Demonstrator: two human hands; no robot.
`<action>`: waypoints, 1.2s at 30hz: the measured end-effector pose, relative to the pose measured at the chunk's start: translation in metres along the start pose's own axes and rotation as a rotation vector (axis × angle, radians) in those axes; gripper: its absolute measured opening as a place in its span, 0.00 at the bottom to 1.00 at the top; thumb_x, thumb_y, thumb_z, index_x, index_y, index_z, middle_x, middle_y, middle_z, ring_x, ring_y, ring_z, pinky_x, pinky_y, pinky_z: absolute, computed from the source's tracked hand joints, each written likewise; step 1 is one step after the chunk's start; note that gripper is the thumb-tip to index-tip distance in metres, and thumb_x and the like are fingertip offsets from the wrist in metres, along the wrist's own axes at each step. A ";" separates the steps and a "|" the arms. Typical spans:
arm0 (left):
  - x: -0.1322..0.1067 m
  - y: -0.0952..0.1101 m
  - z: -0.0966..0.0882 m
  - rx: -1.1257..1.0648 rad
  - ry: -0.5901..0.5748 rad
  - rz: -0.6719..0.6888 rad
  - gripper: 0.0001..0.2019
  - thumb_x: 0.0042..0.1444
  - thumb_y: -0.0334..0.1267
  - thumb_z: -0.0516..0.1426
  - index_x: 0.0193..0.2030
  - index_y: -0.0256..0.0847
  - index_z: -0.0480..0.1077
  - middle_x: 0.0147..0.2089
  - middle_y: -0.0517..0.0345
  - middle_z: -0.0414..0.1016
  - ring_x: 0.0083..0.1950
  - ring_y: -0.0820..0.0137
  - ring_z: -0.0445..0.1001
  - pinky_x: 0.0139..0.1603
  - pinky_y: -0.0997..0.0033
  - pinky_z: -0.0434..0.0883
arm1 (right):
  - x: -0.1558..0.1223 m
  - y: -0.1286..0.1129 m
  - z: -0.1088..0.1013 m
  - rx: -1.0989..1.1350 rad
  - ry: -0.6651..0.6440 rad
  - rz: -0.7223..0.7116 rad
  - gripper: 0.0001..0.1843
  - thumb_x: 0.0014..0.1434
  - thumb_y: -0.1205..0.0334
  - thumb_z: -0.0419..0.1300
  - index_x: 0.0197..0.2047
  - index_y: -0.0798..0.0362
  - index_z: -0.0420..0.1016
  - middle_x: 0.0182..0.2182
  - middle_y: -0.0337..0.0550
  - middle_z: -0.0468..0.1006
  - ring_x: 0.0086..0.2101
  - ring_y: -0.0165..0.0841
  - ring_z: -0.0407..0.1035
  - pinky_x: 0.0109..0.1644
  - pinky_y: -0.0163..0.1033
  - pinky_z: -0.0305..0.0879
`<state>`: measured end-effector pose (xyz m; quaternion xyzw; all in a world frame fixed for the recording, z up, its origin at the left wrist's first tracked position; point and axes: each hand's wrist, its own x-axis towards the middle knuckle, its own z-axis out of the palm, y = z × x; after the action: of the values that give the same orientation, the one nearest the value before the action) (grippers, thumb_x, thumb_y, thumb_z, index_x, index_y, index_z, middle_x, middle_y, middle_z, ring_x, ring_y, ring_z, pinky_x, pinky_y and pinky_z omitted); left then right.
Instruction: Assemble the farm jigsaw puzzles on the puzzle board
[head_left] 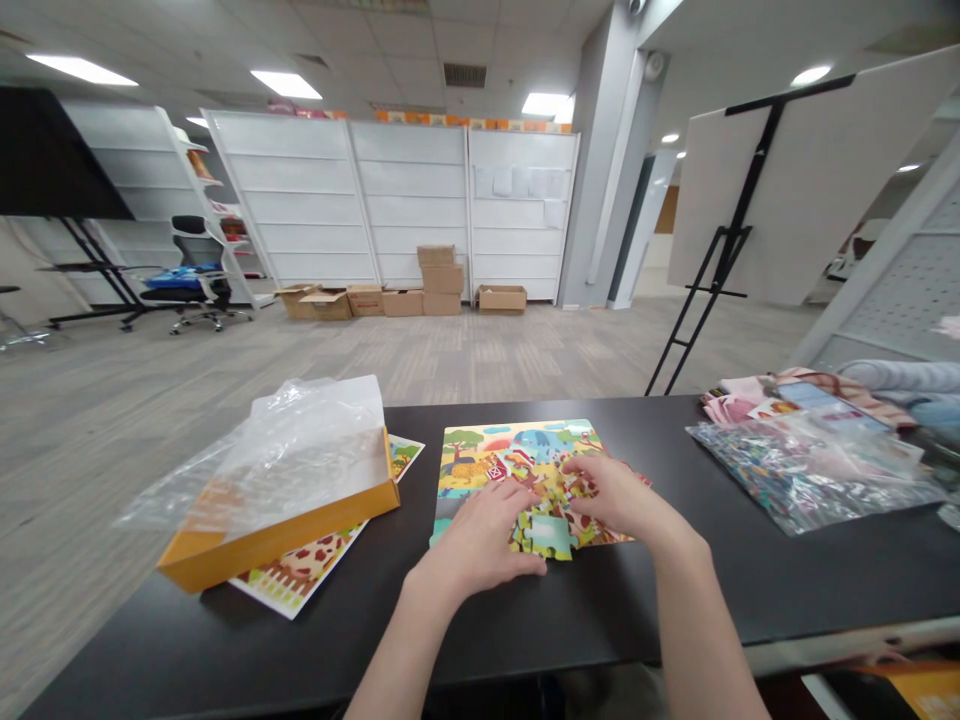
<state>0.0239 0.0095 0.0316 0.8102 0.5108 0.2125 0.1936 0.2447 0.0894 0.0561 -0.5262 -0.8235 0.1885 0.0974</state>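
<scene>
A colourful animal jigsaw puzzle (469,470) lies on the black table in front of me, with an elephant, a leopard and trees on its board. Loose jigsaw pieces (551,535) are heaped over its middle and near edge. My left hand (487,530) rests palm down at the left of the heap, its fingers stretched out and thumb apart. On the right side, my right hand (619,495) reaches over the pieces with curved fingers, thumb and forefinger apart. Pieces show in that gap; whatever lies under both palms is hidden.
At left, an orange-and-white box (285,535) holds clear plastic wrap (300,440) and sits on a printed picture sheet (296,580). A plastic bag of small colourful bits (810,480) lies at right beside folded cloths (885,385). Cardboard boxes (442,280) stand beyond.
</scene>
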 end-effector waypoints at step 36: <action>0.006 -0.009 -0.011 -0.420 0.277 -0.068 0.27 0.55 0.34 0.60 0.62 0.40 0.68 0.46 0.54 0.78 0.41 0.69 0.75 0.43 0.68 0.75 | 0.017 -0.025 0.022 0.732 0.044 -0.267 0.08 0.60 0.57 0.61 0.41 0.51 0.75 0.36 0.41 0.81 0.37 0.35 0.75 0.41 0.39 0.70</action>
<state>0.0134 0.0196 0.0374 0.6978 0.5040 0.4162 0.2930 0.2093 0.0907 0.0457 -0.3486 -0.7608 0.4442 0.3198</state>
